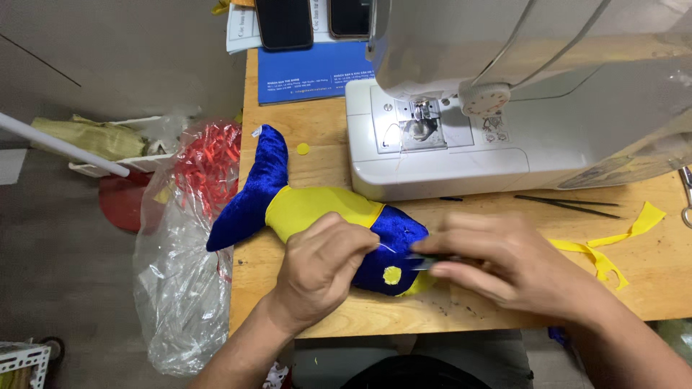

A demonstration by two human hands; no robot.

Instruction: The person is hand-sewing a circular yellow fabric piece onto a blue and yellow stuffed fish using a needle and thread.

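A fish toy (317,209) lies on the table (497,302), at seven o'clock from the sewing machine (461,137); scraps (605,248) at three o'clock of it, a bag (184,274) at nine

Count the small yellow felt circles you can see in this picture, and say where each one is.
2. One yellow circle sits on the blue head of the plush fish, beside the left hand. The other circle lies loose on the table near the tail. The hands may hide more.

A white sewing machine (461,137) stands on the wooden worktop (303,173), with a blue folder (310,72) and two dark phones (285,21) behind. Yellow fabric scraps (613,248) lie right; a clear plastic bag (180,274) hangs left.
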